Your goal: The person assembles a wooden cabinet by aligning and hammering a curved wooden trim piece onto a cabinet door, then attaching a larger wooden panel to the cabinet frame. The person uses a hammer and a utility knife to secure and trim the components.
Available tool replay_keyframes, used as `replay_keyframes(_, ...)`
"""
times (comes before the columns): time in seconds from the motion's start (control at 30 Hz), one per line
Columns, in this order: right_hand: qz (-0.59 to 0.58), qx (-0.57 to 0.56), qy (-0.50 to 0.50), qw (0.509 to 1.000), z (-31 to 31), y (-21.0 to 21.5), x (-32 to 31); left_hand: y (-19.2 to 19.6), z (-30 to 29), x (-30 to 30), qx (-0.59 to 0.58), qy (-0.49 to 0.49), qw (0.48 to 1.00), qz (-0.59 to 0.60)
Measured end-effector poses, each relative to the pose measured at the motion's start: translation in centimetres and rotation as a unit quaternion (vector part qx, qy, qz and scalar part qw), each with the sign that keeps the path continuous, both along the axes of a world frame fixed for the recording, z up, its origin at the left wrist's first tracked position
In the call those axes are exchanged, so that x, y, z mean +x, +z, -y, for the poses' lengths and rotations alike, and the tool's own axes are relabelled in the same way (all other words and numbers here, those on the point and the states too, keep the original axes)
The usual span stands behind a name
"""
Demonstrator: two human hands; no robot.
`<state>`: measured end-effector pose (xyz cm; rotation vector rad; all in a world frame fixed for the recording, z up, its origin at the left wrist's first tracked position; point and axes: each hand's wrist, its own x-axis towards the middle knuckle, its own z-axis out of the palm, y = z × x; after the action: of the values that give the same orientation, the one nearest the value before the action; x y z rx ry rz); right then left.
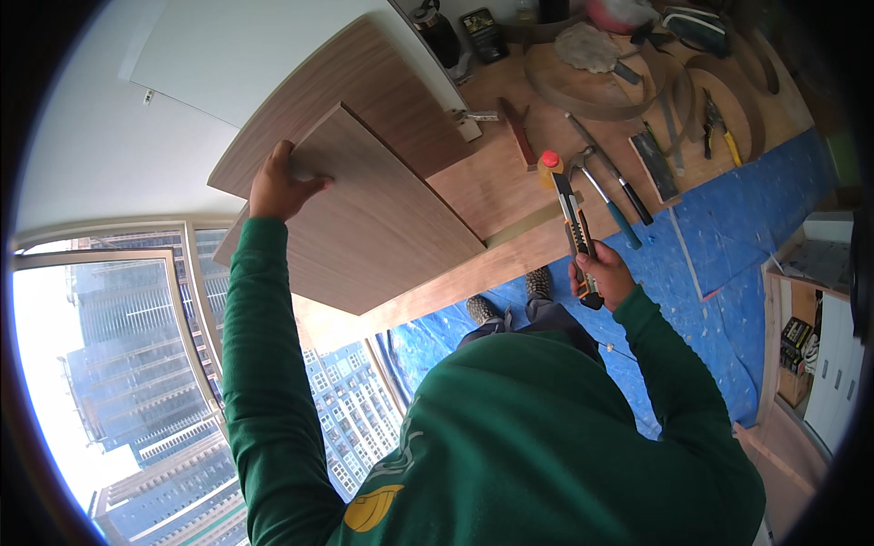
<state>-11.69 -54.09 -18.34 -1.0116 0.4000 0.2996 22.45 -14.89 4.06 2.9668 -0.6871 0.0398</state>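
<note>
My left hand point(284, 185) grips the edge of a wood-grain board point(373, 218), thumb on its face and fingers over the far side. The board is tilted above the wooden workbench point(473, 200). A second, darker wood-grain panel point(355, 91) lies behind it. Out to the right, my right hand point(605, 275) is closed around a utility knife point(575, 237), black and orange, its tip end pointing away from me. Just beyond the knife sit a bottle with a red cap point(550, 158) and a claw hammer point(596, 187) with a teal grip.
Farther along the bench are a black-handled tool point(628, 187), a dark sanding block point(655, 166), yellow-handled pliers point(724, 132) and coiled edge banding point(592, 105). Blue sheeting point(710, 246) covers the floor. A window point(118, 346) is at the left, an open cabinet point(810, 328) at the right.
</note>
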Motion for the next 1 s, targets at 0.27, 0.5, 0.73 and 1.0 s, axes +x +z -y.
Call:
replay_keyframes(0.27, -0.029, 0.008, 0.047, 0.998, -1.3, 0.2, 0.5, 0.1, 0.3, -0.1, 0.027, 0.029, 0.999, -0.001)
replay_keyframes(0.5, -0.028, 0.01, 0.071, 0.997, -1.7, 0.8, 1.0, -0.1, 0.2, 0.1, 0.022, 0.026, 0.999, 0.0)
replay_keyframes(0.73, -0.059, 0.021, 0.076, 0.995, -2.2, 0.8, 1.4, 0.0, 0.2, 0.2, 0.014, 0.019, 1.0, -0.001)
replay_keyframes(1.0, -0.04, -0.071, 0.103, 0.991, -2.8, -0.9, 1.6, -0.2, 0.1, 0.3, 0.004, 0.021, 1.0, -0.002)
